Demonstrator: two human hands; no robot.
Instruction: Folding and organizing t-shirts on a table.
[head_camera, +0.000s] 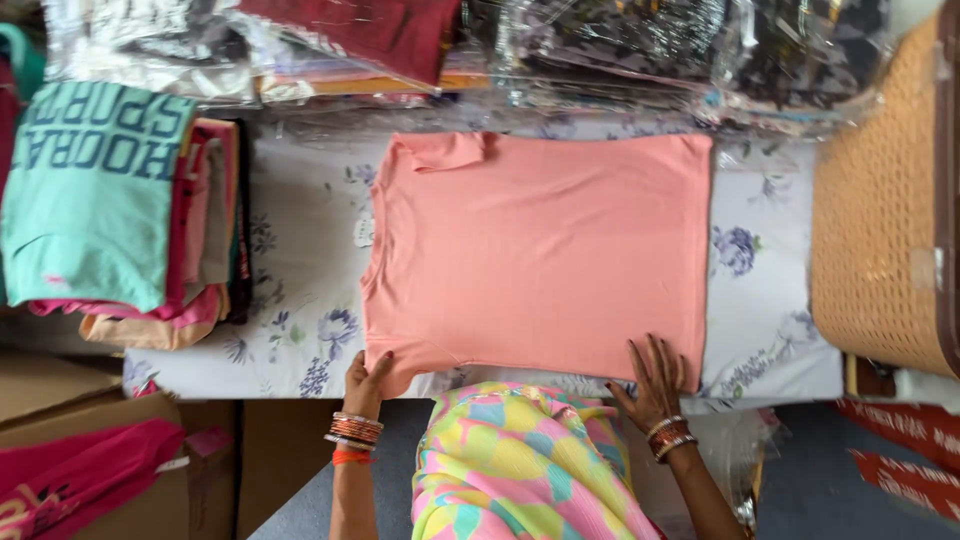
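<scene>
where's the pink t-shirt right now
In the head view the pink t-shirt lies spread flat mid-frame on the floral sheet, right of the stack of folded clothes, with both hands on its near edge.

Just one cam, strapped on my head, looking straight down at the desk (290, 300) from close up, near edge and my hands at the bottom of frame.
</scene>
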